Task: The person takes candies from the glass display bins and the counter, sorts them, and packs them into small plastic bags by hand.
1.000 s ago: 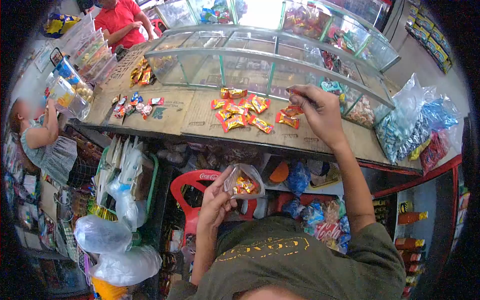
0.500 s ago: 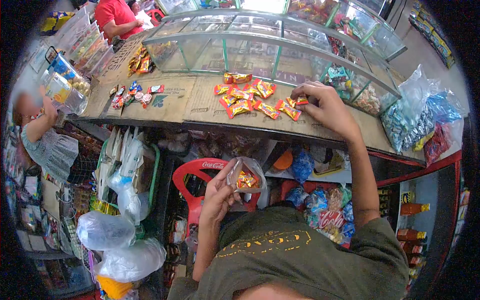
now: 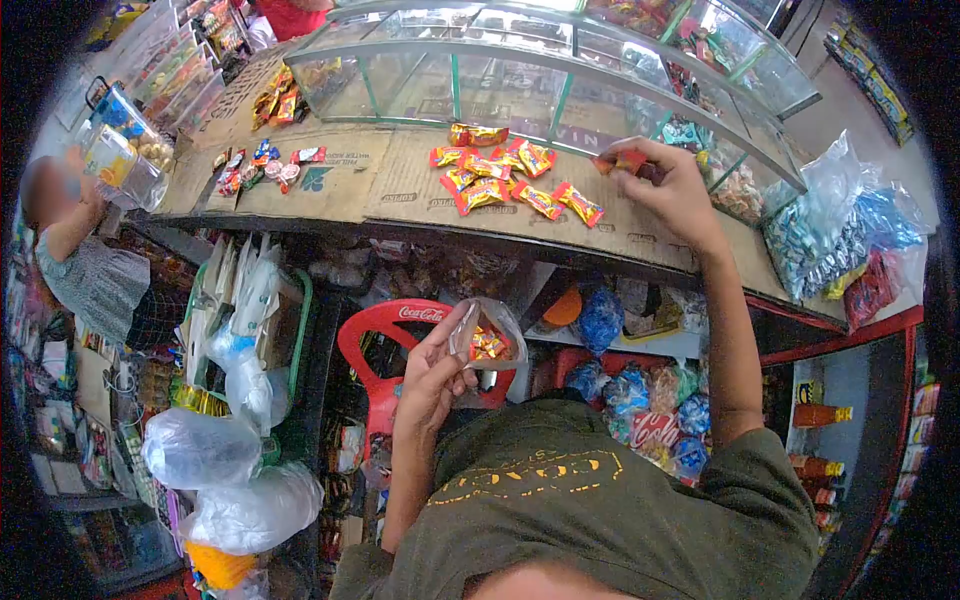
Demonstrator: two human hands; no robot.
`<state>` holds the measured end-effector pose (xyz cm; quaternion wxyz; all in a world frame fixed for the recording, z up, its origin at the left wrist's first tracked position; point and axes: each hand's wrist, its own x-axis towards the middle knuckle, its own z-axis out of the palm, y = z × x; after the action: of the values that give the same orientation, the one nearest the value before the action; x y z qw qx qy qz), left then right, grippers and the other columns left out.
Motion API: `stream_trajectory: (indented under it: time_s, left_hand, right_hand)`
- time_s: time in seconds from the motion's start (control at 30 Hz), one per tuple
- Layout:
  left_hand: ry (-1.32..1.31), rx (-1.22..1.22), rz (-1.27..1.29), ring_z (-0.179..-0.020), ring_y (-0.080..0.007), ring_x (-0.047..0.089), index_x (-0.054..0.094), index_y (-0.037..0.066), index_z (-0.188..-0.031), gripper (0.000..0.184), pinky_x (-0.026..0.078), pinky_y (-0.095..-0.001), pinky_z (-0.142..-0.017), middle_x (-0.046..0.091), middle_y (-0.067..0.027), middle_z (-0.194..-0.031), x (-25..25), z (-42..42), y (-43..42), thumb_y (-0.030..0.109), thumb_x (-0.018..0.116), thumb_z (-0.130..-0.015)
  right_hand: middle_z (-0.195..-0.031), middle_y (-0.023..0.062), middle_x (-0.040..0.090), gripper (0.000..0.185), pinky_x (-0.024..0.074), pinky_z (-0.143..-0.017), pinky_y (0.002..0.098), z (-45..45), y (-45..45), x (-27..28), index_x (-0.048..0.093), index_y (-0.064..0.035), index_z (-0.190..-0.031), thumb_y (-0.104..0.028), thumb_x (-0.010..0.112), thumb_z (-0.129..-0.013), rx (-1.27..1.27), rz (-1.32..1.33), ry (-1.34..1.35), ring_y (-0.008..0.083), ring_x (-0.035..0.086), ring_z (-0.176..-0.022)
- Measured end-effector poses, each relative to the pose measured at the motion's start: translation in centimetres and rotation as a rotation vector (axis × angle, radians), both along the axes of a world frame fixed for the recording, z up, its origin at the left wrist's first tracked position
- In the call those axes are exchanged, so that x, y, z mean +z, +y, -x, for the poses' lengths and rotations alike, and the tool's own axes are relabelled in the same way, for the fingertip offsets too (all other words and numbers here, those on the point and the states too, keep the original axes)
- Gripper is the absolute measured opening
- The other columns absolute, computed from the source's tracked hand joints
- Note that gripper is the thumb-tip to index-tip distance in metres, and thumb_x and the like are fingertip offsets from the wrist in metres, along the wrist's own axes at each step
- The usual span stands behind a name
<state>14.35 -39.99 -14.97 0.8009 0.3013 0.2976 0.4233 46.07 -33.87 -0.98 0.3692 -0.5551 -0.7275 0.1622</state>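
Note:
Below the counter edge, my left hand (image 3: 436, 378) grips a small clear plastic bag (image 3: 509, 325), its mouth open upward, with several red and yellow candies (image 3: 489, 343) inside. Over the right part of the cardboard-covered counter (image 3: 400, 206), my right hand (image 3: 664, 188) pinches a red-wrapped candy (image 3: 628, 160) between thumb and fingers. To its left lies a loose pile of red and yellow wrapped candies (image 3: 484, 194). One candy (image 3: 578, 204) at the right end of that pile is nearest to my right hand.
Glass compartments (image 3: 500, 95) line the counter's back. Mixed candies (image 3: 268, 168) and orange packets (image 3: 279, 100) lie left. Filled plastic bags (image 3: 822, 235) stand at the right end. A red chair (image 3: 372, 350) is below. One person (image 3: 85, 240) is at left, another (image 3: 292, 16) behind the counter.
My right hand has picked a candy up off the counter and moved slightly right and up. My left hand still holds the bag. The person in red has shifted mostly out of view.

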Motion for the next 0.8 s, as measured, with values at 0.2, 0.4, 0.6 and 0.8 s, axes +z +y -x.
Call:
stream_trajectory:
  time_s: [0.2, 0.4, 0.6, 0.8]
  left_hand:
    - [-0.004, -0.001, -0.014, -0.057, -0.0079, 0.057, 0.034, -0.003, -0.139, 0.065, 0.041, -0.0167, -0.043, 0.059, -0.0127, -0.117, -0.4, -0.2, 0.1, -0.006, 0.049, -0.076]
    - [0.021, -0.001, 0.005, -0.057, -0.0077, 0.057, 0.035, -0.002, -0.139, 0.064, 0.041, -0.0159, -0.043, 0.058, -0.0125, -0.118, -0.1, -0.6, 0.1, -0.005, 0.049, -0.077]
    - [0.007, -0.009, -0.006, -0.057, -0.0072, 0.057, 0.034, -0.001, -0.14, 0.064, 0.041, -0.0158, -0.043, 0.054, -0.0137, -0.126, -0.5, -0.4, 0.2, -0.003, 0.051, -0.078]
    - [0.064, -0.009, -0.016, -0.056, -0.0039, 0.056, 0.034, -0.002, -0.139, 0.066, 0.041, -0.013, -0.043, 0.056, -0.0136, -0.123, 0.4, -0.3, 0.1, 0.004, 0.056, -0.077]
  right_hand:
    - [-0.093, 0.0064, 0.065, 0.023, 0.0487, -0.068, 0.0253, 0.0, 0.0, -0.8, 0.061, -0.0002, -0.104, -0.015, 0.064, -0.087, 0.086, 0.273, 1.007, 0.0126, 0.061, -0.079]
    - [-0.094, 0.0056, 0.063, 0.021, 0.0505, -0.072, 0.0258, 0.6, -0.4, -1.2, 0.059, -0.0008, -0.102, -0.014, 0.064, -0.087, 0.216, 0.458, 1.374, 0.0125, 0.061, -0.081]
    - [-0.091, 0.0055, 0.065, 0.023, 0.0488, -0.068, 0.0251, 2.0, -0.8, -0.5, 0.061, 0.0015, -0.1, -0.015, 0.067, -0.085, 0.021, 0.258, 1.001, 0.0126, 0.062, -0.079]
    - [-0.082, 0.0114, 0.067, 0.021, 0.0486, -0.066, 0.0294, 3.6, -1.0, 0.4, 0.065, 0.002, -0.093, -0.013, 0.069, -0.079, -0.232, -0.031, 0.037, 0.0197, 0.064, -0.075]
